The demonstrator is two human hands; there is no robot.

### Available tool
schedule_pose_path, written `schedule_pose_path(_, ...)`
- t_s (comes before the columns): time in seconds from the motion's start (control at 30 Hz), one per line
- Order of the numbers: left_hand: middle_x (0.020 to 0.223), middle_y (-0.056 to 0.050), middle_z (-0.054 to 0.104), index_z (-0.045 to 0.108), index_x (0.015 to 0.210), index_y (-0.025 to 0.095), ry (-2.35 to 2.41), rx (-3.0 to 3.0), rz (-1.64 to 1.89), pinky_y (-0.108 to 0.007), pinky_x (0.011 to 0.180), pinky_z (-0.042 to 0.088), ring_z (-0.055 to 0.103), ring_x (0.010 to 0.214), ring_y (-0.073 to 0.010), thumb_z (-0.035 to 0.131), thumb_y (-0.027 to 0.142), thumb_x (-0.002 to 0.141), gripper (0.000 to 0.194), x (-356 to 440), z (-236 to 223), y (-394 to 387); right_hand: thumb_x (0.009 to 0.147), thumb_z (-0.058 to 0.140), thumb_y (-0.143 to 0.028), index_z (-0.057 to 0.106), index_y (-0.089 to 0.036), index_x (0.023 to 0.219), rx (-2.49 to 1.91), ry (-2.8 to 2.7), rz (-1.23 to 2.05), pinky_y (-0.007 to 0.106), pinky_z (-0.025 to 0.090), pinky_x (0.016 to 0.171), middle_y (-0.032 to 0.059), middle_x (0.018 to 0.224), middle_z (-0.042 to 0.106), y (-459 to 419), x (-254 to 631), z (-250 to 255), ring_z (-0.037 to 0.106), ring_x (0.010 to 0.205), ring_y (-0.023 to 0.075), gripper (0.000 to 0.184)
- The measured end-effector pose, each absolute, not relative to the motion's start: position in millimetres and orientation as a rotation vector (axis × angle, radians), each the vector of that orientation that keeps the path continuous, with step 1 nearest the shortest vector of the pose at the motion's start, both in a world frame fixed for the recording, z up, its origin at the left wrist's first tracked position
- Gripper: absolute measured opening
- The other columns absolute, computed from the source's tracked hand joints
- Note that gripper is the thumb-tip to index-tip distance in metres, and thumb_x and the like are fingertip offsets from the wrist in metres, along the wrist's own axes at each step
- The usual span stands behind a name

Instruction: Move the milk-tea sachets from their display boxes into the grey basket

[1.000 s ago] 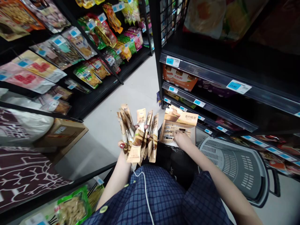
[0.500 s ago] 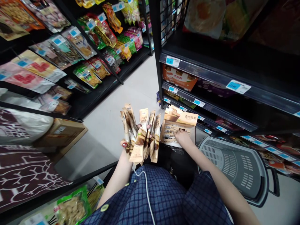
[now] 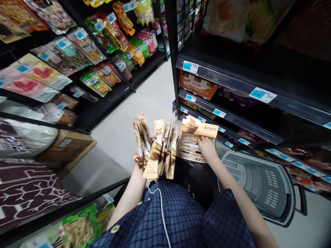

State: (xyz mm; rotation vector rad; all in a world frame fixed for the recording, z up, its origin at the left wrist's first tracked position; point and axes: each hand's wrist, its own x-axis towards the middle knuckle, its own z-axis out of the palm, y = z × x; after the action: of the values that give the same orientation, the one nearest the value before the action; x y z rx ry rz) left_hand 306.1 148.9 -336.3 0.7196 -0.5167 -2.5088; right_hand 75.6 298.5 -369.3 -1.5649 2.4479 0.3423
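Note:
My left hand (image 3: 137, 159) is closed around a fanned bunch of several stick sachets (image 3: 155, 151), beige and brown, held upright in front of my body. Most of its fingers are hidden behind them. To the right, a cardboard display box (image 3: 214, 132) with a printed beige header leans tilted near my lap. Sachets (image 3: 190, 146) of a like kind lie in rows inside it. My right hand (image 3: 206, 146) rests in the box, its fingers laid over the upper rows just under the header; the fingertips show only partly, with no sachet visibly gripped.
A grey plastic basket (image 3: 258, 182) with a black handle stands on the floor at right. Black shelves (image 3: 232, 82) with price tags rise beside it. Bagged snacks (image 3: 103, 75) hang on the left rack, above a cardboard carton (image 3: 69, 143). A white cable (image 3: 162, 213) hangs down my shirt.
My right hand has moved up and slightly right within the box, from the middle rows to just below the header. The left hand and its sachets have stayed in place.

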Motion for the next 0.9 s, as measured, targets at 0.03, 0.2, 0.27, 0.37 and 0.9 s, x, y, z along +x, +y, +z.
schedule_pose_path(0.03,0.107,-0.010,0.064,0.060,0.099,0.024,-0.531,0.706,-2.498,-0.043,0.090,0.051,0.054,0.113,-0.0347,0.069,0.055,0.043,0.065,305.9,-335.9,148.9,0.089,0.035,-0.009,0.058,-0.008,0.113,-1.572,2.451,0.345,0.035,0.044,0.083,0.0208,0.111,0.059,297.5,72.0,-370.3,0.056,0.101,0.0256,0.033)
schedule_pose_path(0.2,0.108,-0.008,0.065,0.061,0.096,0.025,-0.585,0.614,-2.468,-0.044,0.089,0.051,0.055,0.111,-0.0349,0.069,0.054,0.048,0.057,305.3,-334.3,151.1,0.085,0.035,-0.003,0.057,-0.001,0.115,-1.593,2.432,0.388,0.035,0.046,0.075,0.0238,0.101,0.062,293.2,79.5,-377.7,0.059,0.093,0.0262,0.037)
schedule_pose_path(0.27,0.109,-0.007,0.065,0.061,0.098,0.025,-0.575,0.591,-2.465,-0.043,0.089,0.051,0.055,0.111,-0.0339,0.069,0.052,0.049,0.057,305.3,-333.1,153.1,0.083,0.034,0.001,0.056,0.002,0.116,-1.599,2.443,0.394,0.036,0.046,0.075,0.0257,0.101,0.062,291.6,88.7,-377.5,0.058,0.094,0.0273,0.039)
schedule_pose_path(0.37,0.108,-0.008,0.065,0.061,0.100,0.025,-0.561,0.597,-2.461,-0.043,0.088,0.051,0.056,0.111,-0.0338,0.069,0.051,0.049,0.058,304.7,-330.2,156.2,0.084,0.034,0.000,0.059,-0.003,0.110,-1.649,2.412,0.365,0.033,0.046,0.074,0.0221,0.100,0.063,289.5,99.0,-375.2,0.058,0.094,0.0257,0.036)
schedule_pose_path(0.9,0.102,-0.007,0.068,0.063,0.093,0.027,-0.669,0.708,-2.428,-0.046,0.078,0.054,0.057,0.104,-0.0365,0.069,0.057,0.042,0.060,303.3,-325.3,157.4,0.083,0.040,-0.001,0.063,-0.006,0.094,-1.534,2.456,0.336,0.028,0.045,0.064,0.0169,0.081,0.065,281.4,104.8,-368.6,0.064,0.079,0.0225,0.026)
